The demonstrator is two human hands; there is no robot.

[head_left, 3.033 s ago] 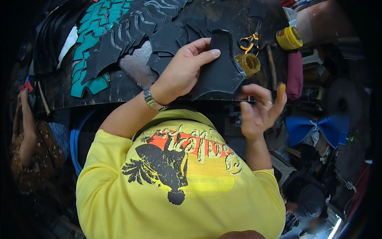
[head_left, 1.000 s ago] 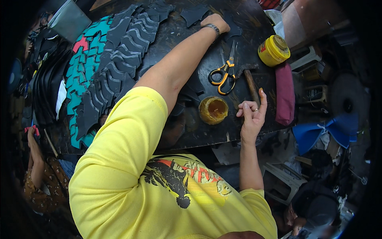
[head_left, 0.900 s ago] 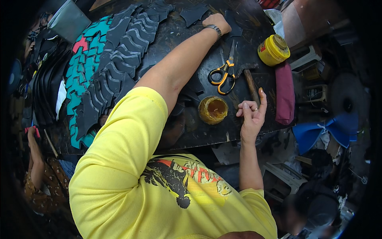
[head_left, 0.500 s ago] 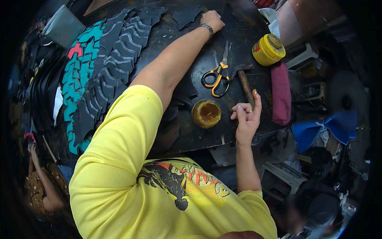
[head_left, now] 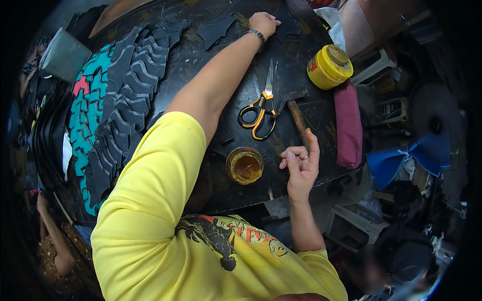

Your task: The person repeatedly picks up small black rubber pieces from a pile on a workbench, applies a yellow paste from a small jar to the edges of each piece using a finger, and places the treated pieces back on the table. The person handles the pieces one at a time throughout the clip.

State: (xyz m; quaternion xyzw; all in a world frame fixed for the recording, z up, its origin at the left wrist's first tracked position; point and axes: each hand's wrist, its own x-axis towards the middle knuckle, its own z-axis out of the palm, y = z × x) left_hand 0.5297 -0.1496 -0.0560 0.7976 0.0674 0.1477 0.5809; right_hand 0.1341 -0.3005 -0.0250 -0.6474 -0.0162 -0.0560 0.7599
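The left hand [head_left: 264, 22] reaches to the bench's [head_left: 201, 50] far edge, fingers closed on a dark flat rubber piece [head_left: 288, 20]; the right hand [head_left: 300, 165], loosely curled and empty, waits near the front edge beside the open round tin of amber glue [head_left: 244, 165].

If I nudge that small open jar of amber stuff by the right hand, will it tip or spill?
The open jar looks squat and wide, so it probably slides rather than tips. With no lid, its amber contents could slop over if jolted. It may drag if the dark worktop is tacky.
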